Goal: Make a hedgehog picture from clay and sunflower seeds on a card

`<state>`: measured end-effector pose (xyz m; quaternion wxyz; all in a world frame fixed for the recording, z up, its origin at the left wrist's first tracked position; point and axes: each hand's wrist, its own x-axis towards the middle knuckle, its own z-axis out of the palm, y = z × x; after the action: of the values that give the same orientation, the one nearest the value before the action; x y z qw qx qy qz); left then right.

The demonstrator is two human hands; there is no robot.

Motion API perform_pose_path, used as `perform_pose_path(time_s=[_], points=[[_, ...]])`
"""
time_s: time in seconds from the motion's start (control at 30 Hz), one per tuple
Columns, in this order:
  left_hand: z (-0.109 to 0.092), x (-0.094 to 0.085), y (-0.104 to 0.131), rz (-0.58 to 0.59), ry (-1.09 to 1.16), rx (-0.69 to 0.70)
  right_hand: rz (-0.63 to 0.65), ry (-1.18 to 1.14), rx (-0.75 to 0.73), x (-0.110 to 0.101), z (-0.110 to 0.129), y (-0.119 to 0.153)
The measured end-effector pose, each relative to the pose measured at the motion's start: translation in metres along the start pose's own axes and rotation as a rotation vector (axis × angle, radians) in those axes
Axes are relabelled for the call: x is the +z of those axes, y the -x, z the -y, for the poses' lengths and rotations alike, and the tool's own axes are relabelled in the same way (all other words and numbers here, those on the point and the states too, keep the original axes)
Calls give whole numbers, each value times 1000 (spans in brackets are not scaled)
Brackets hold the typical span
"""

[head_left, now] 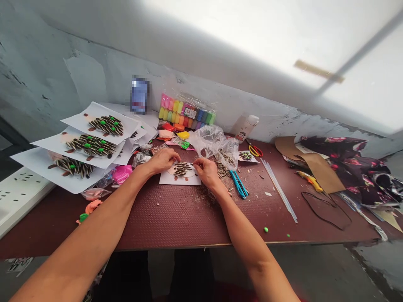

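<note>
A white card point(170, 180) lies flat on the dark red table, bearing a hedgehog shape of striped sunflower seeds point(184, 169) with small brown feet. My left hand point(164, 161) is at the card's upper left edge, thumb and fingers pressed together. At the upper right edge is my right hand point(205, 171), its fingers also closed at the card. Anything small between either hand's fingertips is too small to make out. Loose seeds point(222, 168) lie just right of my right hand, partly under a clear plastic bag point(211, 140).
Finished-looking hedgehog sheets point(103, 141) are stacked at the left. Behind are coloured clay packs point(185, 113), a phone point(140, 95) and a white bottle point(247, 128). A blue cutter point(239, 184), scissors point(254, 150), clear sticks point(278, 189) and a yellow glue gun point(310, 181) lie rightward.
</note>
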<state>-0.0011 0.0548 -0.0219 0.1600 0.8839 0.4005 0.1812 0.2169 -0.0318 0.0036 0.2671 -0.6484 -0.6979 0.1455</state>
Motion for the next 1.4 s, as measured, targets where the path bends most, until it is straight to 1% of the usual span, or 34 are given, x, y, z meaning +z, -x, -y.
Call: perform_pose_path(time_s=[0.37, 0.67, 1.2, 1.27, 1.4], points=[[1, 1, 0, 0, -24, 13, -5, 20, -93, 6, -3, -4], [-1, 0, 0, 18, -26, 2, 46, 106, -114, 8, -4, -8], [-1, 0, 1, 7, -16, 11, 128, 233, -99, 7, 6, -8], [-1, -1, 1, 11, -16, 7, 118, 244, -85, 4, 8, -7], [-1, -1, 1, 11, -11, 10, 46, 279, -23, -7, 5, -4]])
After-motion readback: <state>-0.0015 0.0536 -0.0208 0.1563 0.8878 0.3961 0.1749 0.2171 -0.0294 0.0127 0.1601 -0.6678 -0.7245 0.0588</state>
